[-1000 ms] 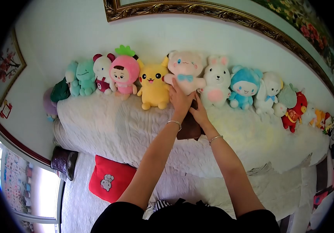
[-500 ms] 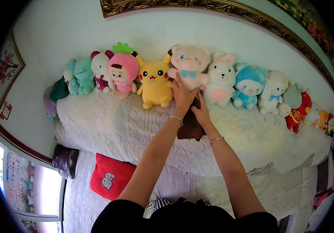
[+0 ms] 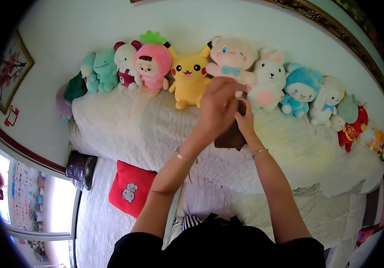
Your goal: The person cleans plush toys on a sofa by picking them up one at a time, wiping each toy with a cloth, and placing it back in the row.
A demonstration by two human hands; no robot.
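Observation:
A dark brown box-like object (image 3: 228,137) with a smooth, leathery look is in front of the cream plush bear (image 3: 232,56) with a blue bow. My right hand (image 3: 245,119) grips its right side, thumb and fingers pressed against it. My left hand (image 3: 219,107) is above the brown object, a little blurred, with its fingers curled together. A small white bit shows at its fingertips, too small to name. The left hand and forearm hide part of the brown object. The yellow Pikachu plush (image 3: 189,82) sits just beyond the left hand.
A row of plush toys lines the back of a quilt-covered sofa (image 3: 125,120), including a white rabbit (image 3: 268,85) and a blue one (image 3: 300,91). A red cushion (image 3: 131,188) lies lower left. A gilt picture frame (image 3: 326,29) hangs above.
My left hand has lifted off the front of the cream bear, come back toward me and curled. My right hand stays on the brown object. The view has shifted slightly.

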